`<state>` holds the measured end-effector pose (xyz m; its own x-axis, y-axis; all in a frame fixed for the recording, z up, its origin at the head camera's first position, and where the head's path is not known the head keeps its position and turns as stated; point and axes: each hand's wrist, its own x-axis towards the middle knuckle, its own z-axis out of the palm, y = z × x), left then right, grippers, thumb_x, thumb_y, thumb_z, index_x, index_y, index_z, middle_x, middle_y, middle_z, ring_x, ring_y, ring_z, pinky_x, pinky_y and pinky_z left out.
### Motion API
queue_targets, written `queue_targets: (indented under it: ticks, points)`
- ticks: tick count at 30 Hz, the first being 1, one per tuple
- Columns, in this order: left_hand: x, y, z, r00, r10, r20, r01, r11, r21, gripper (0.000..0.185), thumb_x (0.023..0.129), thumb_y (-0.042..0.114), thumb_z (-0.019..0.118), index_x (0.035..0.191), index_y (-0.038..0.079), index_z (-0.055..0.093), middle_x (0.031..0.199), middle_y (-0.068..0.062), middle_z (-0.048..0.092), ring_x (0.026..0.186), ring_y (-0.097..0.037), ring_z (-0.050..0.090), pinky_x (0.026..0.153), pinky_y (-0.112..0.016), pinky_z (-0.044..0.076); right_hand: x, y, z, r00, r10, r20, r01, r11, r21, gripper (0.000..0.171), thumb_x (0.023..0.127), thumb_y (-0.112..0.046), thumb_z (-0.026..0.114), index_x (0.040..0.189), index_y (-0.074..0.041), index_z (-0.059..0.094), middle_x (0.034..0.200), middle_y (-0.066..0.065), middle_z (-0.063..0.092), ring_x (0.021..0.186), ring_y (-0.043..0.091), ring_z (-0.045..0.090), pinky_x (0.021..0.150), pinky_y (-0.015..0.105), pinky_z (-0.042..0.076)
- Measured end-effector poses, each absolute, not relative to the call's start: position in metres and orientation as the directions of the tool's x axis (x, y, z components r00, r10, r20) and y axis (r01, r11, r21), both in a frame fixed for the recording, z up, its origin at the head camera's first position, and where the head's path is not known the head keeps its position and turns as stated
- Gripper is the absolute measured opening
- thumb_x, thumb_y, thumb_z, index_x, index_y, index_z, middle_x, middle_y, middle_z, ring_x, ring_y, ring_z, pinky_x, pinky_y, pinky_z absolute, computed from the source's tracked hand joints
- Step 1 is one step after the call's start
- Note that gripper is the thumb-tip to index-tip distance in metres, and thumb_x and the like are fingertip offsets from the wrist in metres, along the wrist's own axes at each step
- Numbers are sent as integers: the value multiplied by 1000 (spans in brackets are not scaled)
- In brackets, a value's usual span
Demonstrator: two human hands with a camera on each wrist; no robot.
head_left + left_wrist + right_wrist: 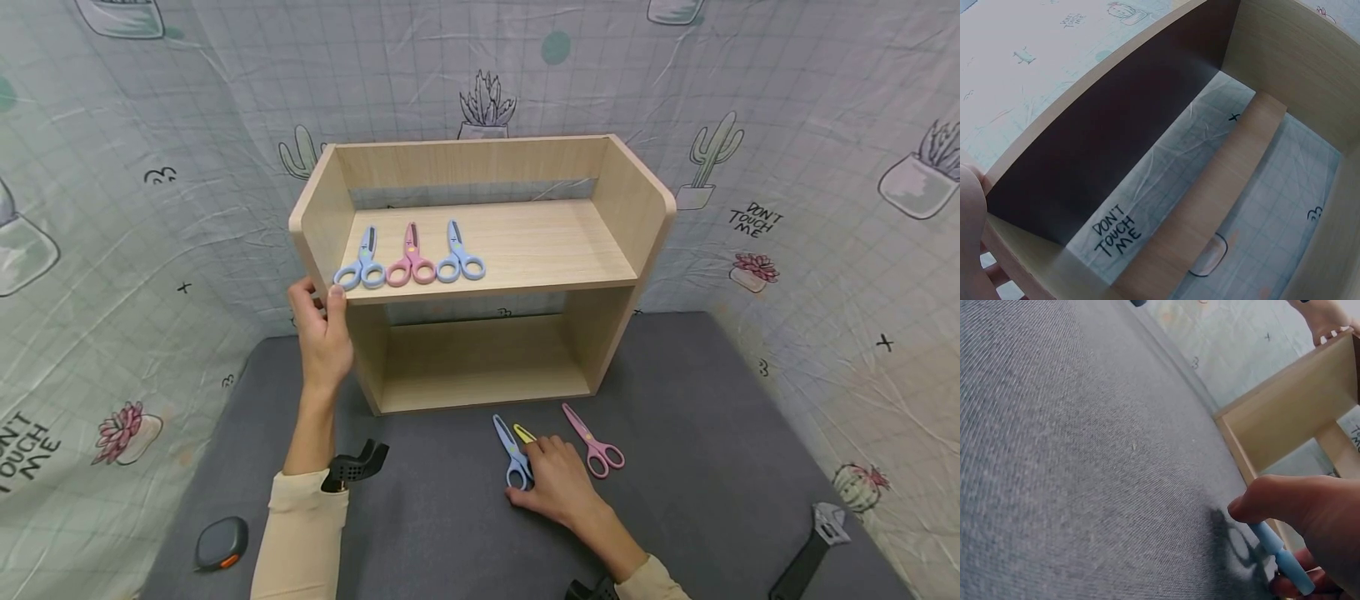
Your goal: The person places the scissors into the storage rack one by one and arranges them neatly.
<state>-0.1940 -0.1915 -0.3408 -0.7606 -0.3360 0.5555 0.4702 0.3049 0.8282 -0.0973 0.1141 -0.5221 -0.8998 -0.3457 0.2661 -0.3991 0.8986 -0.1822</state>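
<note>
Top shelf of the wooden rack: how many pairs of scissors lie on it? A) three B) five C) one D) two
A: on the top shelf lie three pairs in a row, a blue pair, a pink pair and another blue pair; the other scissors lie on the grey mat below.

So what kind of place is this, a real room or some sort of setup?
Probably a staged recording booth: a cactus-print cloth backdrop, a grey felt tabletop, and a small wooden shelf with children's scissors.
</note>
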Motion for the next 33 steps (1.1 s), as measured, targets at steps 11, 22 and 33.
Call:
queue_targets:
  ticks: [11, 22, 33]
  points:
    - [-187, -186, -333, -756, -328, 566, 483, 305, 821, 41, 102, 14, 43, 131, -14, 36, 113, 9, 35, 93, -4, 38, 79, -25, 33, -99, 113, -516, -832, -357, 424, -465, 866, -184, 54, 66, -53, 79, 98, -10, 75, 86, 0, 65, 80, 17, 54, 70, 34, 42]
    - [-184, -185, -330, -761, -327, 561, 481, 297, 825, 41, 102, 13, 43, 131, -15, 36, 113, 10, 34, 92, -3, 38, 79, -25, 33, -102, 113, -506, -706, -387, 593, -604, 766, -220, 57, 63, -50, 82, 101, -8, 73, 87, -2, 62, 81, 13, 53, 74, 30, 45]
    - [-184, -186, -330, -757, -326, 566, 486, 297, 822, 41, 102, 13, 43, 130, -15, 36, 111, 10, 34, 93, -9, 38, 79, -25, 32, -101, 113, -482, -604, -412, 682, -712, 665, -228, 56, 72, -52, 78, 105, -7, 71, 90, 0, 62, 82, 13, 53, 74, 29, 44]
